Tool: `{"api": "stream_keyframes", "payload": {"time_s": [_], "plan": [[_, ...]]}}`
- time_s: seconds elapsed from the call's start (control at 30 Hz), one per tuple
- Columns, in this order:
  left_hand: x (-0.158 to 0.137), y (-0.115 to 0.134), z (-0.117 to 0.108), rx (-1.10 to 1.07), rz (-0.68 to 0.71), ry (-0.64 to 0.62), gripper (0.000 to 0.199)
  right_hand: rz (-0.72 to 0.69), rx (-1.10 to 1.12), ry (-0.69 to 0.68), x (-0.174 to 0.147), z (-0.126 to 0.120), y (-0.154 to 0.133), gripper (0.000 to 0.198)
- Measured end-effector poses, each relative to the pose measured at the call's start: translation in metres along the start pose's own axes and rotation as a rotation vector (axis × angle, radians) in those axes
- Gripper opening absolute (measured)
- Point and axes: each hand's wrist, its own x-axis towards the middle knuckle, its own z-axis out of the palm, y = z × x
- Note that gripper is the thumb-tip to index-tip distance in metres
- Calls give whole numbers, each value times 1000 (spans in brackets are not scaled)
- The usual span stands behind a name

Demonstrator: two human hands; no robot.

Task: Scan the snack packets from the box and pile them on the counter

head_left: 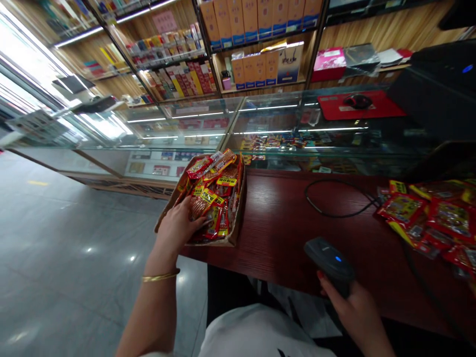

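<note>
A shallow cardboard box (238, 225) full of small red and yellow snack packets (224, 186) stands at the left end of the dark red wooden table. My left hand (179, 223), with a gold bangle on the wrist, reaches over the box's left side and touches the packets. Its thumb is spread away from the fingers, whose tips are partly hidden. My right hand (353, 307) is closed around the handle of a dark barcode scanner (329, 263), lit by a small blue light. The scanner is above the table's front edge, pointing forward and left.
More snack packets (427, 213) lie heaped on the table's right. A black cable (316, 210) loops across the tabletop (275, 198). Behind stands a glass display counter (275, 119), bearing a mouse (357, 101) on a red mat (330, 109). Stocked shelves line the wall.
</note>
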Motion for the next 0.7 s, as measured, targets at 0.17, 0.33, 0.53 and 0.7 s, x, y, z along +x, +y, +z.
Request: {"api": "stream_keyframes", "payload": {"time_s": [0.17, 0.33, 0.53, 0.7], "plan": [[3, -4, 14, 75, -34, -11, 52, -85, -47, -12, 3, 1, 4, 41], [-2, -11, -4, -258, -157, 49, 40, -68, -62, -16, 6, -1, 13, 43], [-22, 73, -10, -1322, -141, 63, 46, -26, 29, -38, 2, -5, 7, 42], [-11, 167, 66, -1697, -78, -660, 50, -73, 10, 66, -10, -17, -11, 40]]}}
